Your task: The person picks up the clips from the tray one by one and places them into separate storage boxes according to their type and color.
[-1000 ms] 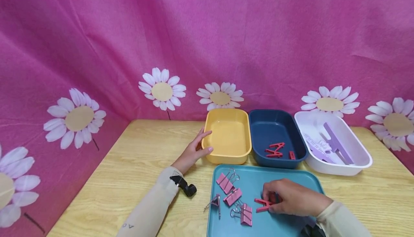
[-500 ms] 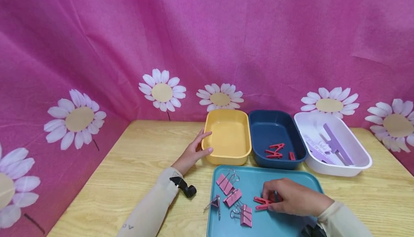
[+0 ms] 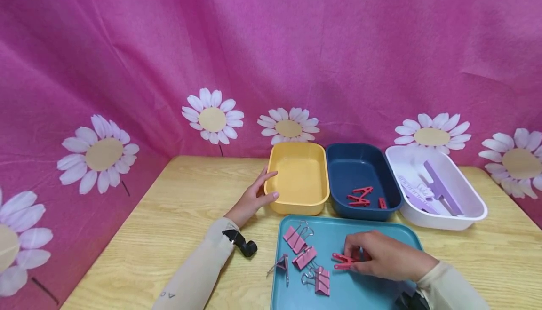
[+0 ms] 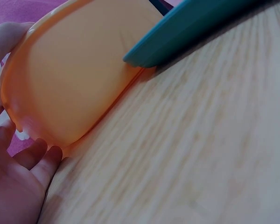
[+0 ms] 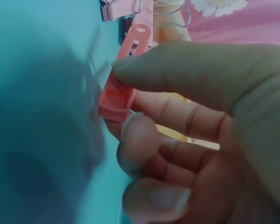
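My right hand [image 3: 383, 256] pinches a red clothespin [image 3: 344, 261] between thumb and fingers, low over the teal tray [image 3: 360, 227]. In the right wrist view the thumb presses along the clothespin [image 5: 123, 79], above the tray surface. My left hand [image 3: 251, 201] grips the left side of the yellow bin [image 3: 296, 173], index finger and thumb over its rim. In the left wrist view the other fingers [image 4: 46, 163] lie against the bin's outer wall near the tabletop. Several pink binder clips [image 3: 304, 257] lie on the tray's left part, one across its left edge.
Right of the yellow bin stands a navy bin [image 3: 360, 169] with several red clothespins [image 3: 359, 197]. Beside it, a white bin [image 3: 470, 206] holds lilac items [image 3: 442, 187], including a ruler-like strip. A pink flowered cloth [image 3: 338, 56] hangs behind the wooden table [image 3: 169, 216].
The right hand and the pinched clothespin have shifted slightly up and left in the head view. The left hand and the bins stay where they were.
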A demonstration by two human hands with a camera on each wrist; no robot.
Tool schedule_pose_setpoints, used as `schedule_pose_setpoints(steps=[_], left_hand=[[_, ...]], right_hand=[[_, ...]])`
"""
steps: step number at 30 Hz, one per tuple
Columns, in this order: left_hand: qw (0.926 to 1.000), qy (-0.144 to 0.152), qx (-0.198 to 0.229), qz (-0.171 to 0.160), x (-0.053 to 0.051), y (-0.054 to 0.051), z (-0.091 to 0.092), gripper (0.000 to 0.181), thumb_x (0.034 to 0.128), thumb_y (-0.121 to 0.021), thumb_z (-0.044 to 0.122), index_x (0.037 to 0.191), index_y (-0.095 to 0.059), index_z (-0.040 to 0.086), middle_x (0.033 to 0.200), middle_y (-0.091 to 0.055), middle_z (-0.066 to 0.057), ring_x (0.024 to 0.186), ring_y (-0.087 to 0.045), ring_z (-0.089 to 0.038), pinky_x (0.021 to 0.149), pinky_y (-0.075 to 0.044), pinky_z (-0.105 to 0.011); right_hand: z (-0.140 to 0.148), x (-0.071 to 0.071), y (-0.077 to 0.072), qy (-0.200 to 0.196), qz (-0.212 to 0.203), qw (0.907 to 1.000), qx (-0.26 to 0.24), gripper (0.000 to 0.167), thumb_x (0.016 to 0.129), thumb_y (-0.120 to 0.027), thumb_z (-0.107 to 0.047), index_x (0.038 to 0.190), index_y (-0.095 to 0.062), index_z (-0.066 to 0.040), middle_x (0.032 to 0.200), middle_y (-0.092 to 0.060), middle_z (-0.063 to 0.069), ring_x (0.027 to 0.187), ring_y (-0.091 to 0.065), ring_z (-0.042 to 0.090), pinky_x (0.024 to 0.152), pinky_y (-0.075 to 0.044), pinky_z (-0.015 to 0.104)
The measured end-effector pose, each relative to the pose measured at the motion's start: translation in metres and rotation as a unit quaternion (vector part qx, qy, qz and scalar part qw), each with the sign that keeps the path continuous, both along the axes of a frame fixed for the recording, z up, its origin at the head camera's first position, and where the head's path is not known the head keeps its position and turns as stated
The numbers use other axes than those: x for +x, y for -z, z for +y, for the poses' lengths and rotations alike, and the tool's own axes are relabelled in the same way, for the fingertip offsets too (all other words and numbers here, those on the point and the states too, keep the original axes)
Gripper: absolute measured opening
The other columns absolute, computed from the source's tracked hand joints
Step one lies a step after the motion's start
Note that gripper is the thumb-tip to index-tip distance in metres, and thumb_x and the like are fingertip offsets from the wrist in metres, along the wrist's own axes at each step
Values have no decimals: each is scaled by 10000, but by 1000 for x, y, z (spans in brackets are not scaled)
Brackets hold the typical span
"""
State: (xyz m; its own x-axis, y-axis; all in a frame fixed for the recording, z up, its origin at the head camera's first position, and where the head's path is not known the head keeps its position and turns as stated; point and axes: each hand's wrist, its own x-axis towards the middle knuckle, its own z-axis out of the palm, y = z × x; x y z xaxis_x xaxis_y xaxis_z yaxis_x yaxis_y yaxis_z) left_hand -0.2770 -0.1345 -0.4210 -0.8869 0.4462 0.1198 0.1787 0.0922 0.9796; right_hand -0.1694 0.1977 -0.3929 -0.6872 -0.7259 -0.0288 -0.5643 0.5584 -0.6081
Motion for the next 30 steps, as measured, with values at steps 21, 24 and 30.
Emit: schedule_pose_setpoints(steps=[21, 24, 30], left_hand=[[9999, -77, 26, 98, -17, 20, 0, 623, 953, -619, 191, 1508, -334, 213, 1616, 43, 68, 1454, -155, -228, 1154, -220, -383], [9998, -187, -6, 87, -18, 24, 0, 601, 944, -637, 216, 1482, -374, 273, 1608, 8, 120, 1441, -199, -179, 1145, -241, -343], [9996, -219, -34, 178, -16, 27, -1, 601, 942, -640, 242, 1482, -379, 275, 1610, -9, 122, 1439, -207, -181, 1135, -262, -338]], right_hand=[[8, -9, -4, 433, 180, 9986, -234, 120, 866, -725, -238, 912, -615, -247, 774, -560, -133, 661, -515, 36, 533, -473, 219], [9, -9, -5, 520, 273, 9979, -269, 124, 867, -726, -253, 910, -610, -255, 770, -559, -134, 662, -517, 38, 525, -466, 219], [12, -9, -6, 599, 524, 9954, -528, 134, 868, -731, -246, 919, -608, -254, 793, -583, -134, 669, -535, 57, 530, -469, 224]])
